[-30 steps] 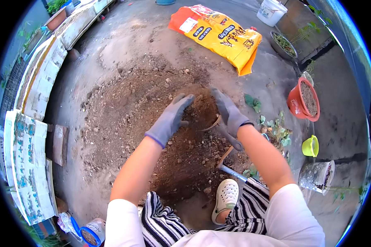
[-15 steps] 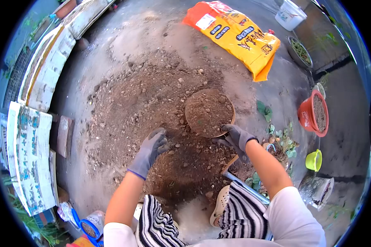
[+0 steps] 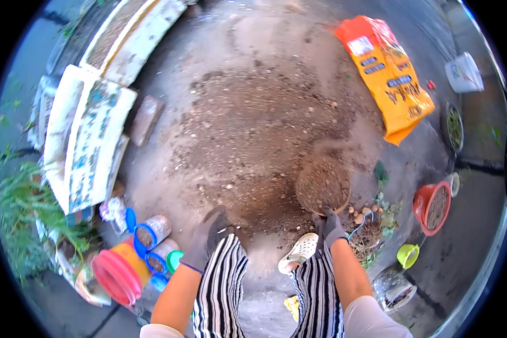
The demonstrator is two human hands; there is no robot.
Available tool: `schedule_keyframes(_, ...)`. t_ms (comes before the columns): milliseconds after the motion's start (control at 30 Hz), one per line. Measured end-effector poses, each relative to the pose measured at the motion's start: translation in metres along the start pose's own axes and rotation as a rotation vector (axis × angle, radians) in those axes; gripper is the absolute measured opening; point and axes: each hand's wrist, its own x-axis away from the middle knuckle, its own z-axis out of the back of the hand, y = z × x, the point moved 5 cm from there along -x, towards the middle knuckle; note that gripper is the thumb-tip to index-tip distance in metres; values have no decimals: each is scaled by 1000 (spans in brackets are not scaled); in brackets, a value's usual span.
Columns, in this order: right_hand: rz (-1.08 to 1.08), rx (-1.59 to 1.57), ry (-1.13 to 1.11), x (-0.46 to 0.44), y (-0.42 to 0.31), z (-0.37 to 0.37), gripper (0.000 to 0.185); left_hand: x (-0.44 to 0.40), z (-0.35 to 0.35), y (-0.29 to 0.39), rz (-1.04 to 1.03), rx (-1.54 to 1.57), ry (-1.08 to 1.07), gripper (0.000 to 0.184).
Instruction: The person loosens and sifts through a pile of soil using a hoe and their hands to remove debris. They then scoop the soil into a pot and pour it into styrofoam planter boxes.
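Note:
My left hand [image 3: 207,239], in a grey glove, is beside my left knee at the near edge of the soil. Its fingers look slightly apart, though blurred, and nothing shows in them. The gloved right hand [image 3: 329,226] grips the near rim of a shallow round pan [image 3: 323,183] heaped with brown soil. That pan lies at the right side of a wide patch of loose, stony soil [image 3: 253,129]. Part of the right hand's fingers is hidden at the rim.
An orange and yellow bag [image 3: 386,79] lies at upper right. A red pot [image 3: 432,208], a green cup [image 3: 408,256] and uprooted plants [image 3: 372,234] are on the right. White foam boxes [image 3: 96,146], a brick [image 3: 146,120] and tubs [image 3: 152,232] stand left.
The camera view has turned and shifted. My left hand has drawn back to the knee. My right hand remains at the pan's rim. The blue-handled tool near the right leg no longer shows.

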Motion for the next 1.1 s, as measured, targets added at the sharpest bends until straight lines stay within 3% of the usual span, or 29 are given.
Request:
schedule_keyframes(167,-94,84,-102,80,-26,-24,17,74,17,13,3,98,-17,27)
schedule_keyframes(200,40,99,-95,86,-33,-30,16,87,18,22,13,166,-34,29)
schedule_keyframes(233,-26,102,-134,100,-44,-42,15,98,24,34,-7,195,-57,30)
schedule_keyframes(267,145,124,-100,126,-61,-68,16,107,31,45,-26,224,-81,31)
schedule_keyframes(300,112,166,-116,144,-72,-86,17,115,38,56,-4,247,-38,32)
schedule_keyframes(367,49,137,-213,156,-86,-120,20,103,73,67,-35,304,-150,30)
schedule_keyframes(467,236,442,-189,194,-98,-214,13,100,107,111,75,394,-240,28)
schedule_keyframes(533,221,489,-176,230,-95,-293,13,117,134,152,90,455,-182,28)
schedule_keyframes(600,212,534,-168,260,-84,-380,13,126,177,185,64,424,-57,31)
schedule_keyframes(733,232,718,-259,315,-43,-558,15,163,245,269,-59,642,-37,33)
schedule_keyframes(933,289,1153,-492,356,45,-800,29,182,313,327,-163,847,29,33)
schedule_keyframes(1033,296,1233,-547,370,92,-900,21,193,333,338,-203,936,49,35)
schedule_keyframes(1100,166,1546,-649,362,127,-950,23,198,344,337,-242,1014,44,35)
